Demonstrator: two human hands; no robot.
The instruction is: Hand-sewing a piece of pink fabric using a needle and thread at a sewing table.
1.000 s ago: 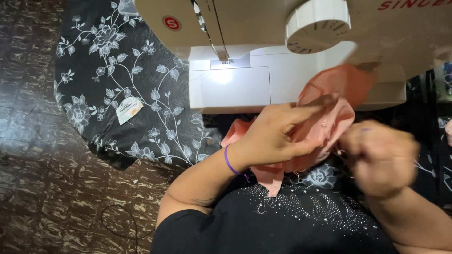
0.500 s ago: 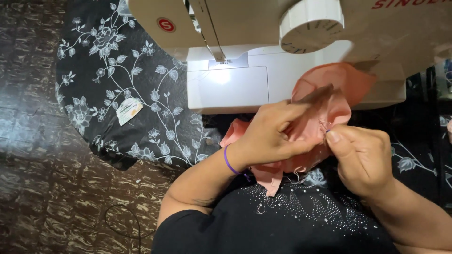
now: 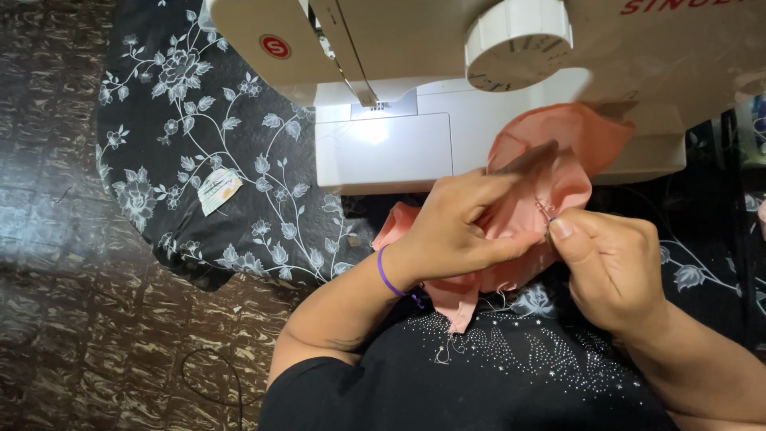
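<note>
Head view: the salmon-pink fabric piece (image 3: 550, 179) sits a little right of centre, bunched up between both hands, in front of the white sewing machine (image 3: 447, 120) that fills the 12 o'clock part of the frame. The left hand (image 3: 459, 231) comes in from about 7 o'clock and grips the cloth, its fingers curled over the folds and the thumb pressed against the lower edge; a purple band (image 3: 385, 275) circles its wrist. The right hand (image 3: 614, 267) enters from 4 o'clock and pinches at a seam of the pink cloth with thumb and forefinger pressed together; loose threads show there, but whether a small tool sits in the pinch is too small to tell. The two hands nearly touch at that point. Part of the cloth rises toward 1 o'clock against the machine's body, and a narrow tail of it hangs toward 6 o'clock over the person's black studded top (image 3: 495, 375).

The machine's needle area (image 3: 369, 100) is lit at 12 o'clock, and a round dial (image 3: 519, 36) lies toward 1 o'clock. Under the machine lies a black floral tablecloth (image 3: 199, 160) at 10 o'clock, with a small paper label (image 3: 219, 187) on it. Dark patterned floor (image 3: 80, 319) fills 8 o'clock.
</note>
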